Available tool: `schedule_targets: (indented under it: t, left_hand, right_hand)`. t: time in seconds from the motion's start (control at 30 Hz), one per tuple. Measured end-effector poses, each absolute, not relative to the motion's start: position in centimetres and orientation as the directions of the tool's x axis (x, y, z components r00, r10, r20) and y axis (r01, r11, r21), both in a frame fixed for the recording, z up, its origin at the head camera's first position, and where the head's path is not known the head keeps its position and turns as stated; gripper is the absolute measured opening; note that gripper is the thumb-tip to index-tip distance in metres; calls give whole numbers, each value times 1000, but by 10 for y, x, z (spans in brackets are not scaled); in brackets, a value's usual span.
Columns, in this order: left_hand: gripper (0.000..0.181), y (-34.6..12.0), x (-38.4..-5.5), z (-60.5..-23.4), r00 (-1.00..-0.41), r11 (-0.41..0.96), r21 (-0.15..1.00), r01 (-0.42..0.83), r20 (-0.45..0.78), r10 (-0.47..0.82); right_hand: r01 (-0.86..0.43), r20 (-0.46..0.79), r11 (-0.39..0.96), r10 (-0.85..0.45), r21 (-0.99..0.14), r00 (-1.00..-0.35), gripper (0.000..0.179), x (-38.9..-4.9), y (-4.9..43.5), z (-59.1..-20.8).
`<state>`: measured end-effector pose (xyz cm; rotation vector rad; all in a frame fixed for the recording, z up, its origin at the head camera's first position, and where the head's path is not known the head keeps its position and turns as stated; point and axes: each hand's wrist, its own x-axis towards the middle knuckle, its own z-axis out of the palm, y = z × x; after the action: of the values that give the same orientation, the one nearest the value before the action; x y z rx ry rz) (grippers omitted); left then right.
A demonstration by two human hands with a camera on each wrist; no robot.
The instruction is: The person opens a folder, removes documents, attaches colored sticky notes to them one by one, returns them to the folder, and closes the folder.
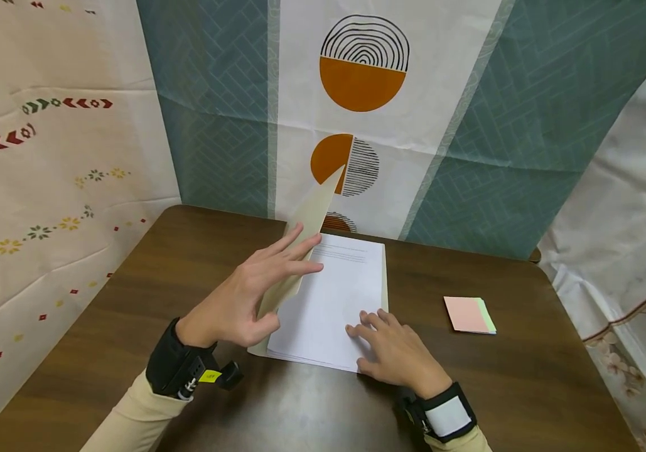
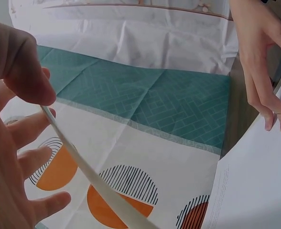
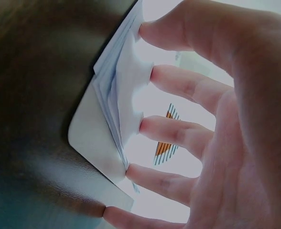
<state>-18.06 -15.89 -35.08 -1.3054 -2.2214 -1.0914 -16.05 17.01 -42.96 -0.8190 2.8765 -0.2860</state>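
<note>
A cream folder lies on the table with its cover (image 1: pixel 308 216) raised on the left side. Inside is a stack of white paper (image 1: pixel 328 307), the top sheet bearing a few printed lines near its upper edge. My left hand (image 1: pixel 255 289) is at the raised cover, fingers straight and spread across it, the thumb apart from them. In the left wrist view the cover (image 2: pixel 97 179) appears almost edge-on, starting by the thumb tip. My right hand (image 1: pixel 393 348) rests its fingertips on the stack's lower right. Seen from the right wrist, several sheet edges (image 3: pixel 109 95) fan slightly apart beneath the fingertips.
A pad of pink and green sticky notes (image 1: pixel 469 315) lies to the right of the folder on the dark wooden table (image 1: pixel 526 376). Patterned cloth (image 1: pixel 215 107) hangs behind the table and at both sides.
</note>
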Motion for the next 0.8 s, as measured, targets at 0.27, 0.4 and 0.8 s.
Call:
schedule_targets:
  t: [0.27,0.4,0.8]
  left_hand:
    - [82,-160,-182,-350,-530,297,446,845,616,584]
    - [75,-162,-181,-351,-525,327,413,850,622,580]
    - [60,-185,-190,-345,-445,394,263,881,742,501]
  right_hand:
    - [-508,-69,835,-531,-210,-844,49,-162,171,-432]
    - [-492,-92,841,-521,-226,-848,52,-161,171,-432]
    - [-511,-59,831,-535,-221,-843,52,-161,173,-433]
